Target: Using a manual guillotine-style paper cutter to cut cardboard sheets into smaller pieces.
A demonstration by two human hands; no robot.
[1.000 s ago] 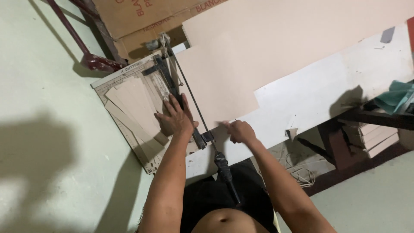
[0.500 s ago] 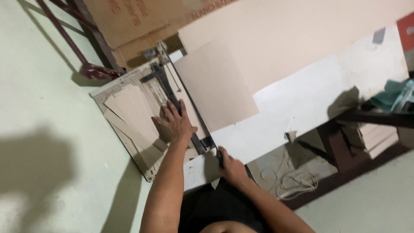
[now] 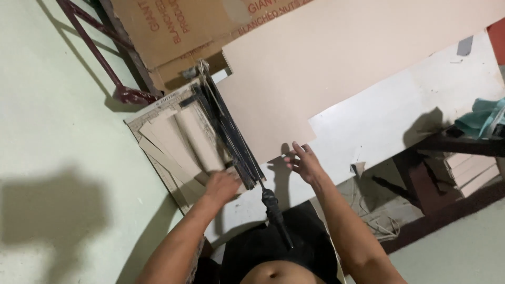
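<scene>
On the white desk (image 3: 400,105) in front of me sits a paper cutter (image 3: 210,142), its black blade arm lying down along the cutting edge, the black handle (image 3: 273,208) pointing back toward my body. My left hand (image 3: 222,185) rests at the near end of the cutter base, fingers curled over the lower ends of the cut tan strips (image 3: 184,139); it looks like a loose grip on those strips, though the blur keeps me from saying whether the fingers truly close on them. The strips lie fanned across the base, left of the blade arm. My right hand (image 3: 304,163) hovers open, fingers spread, grip released, just at the near corner of the large tan sheet (image 3: 326,63), holding nothing. That sheet spreads from the blade's right side across the desk. Behind the cutter a brown cardboard box (image 3: 173,26) with red print stands against the wall. At far right a teal cloth (image 3: 481,118) lies on a dark wooden frame (image 3: 447,144). Pale green floor (image 3: 52,105) fills the left side.
</scene>
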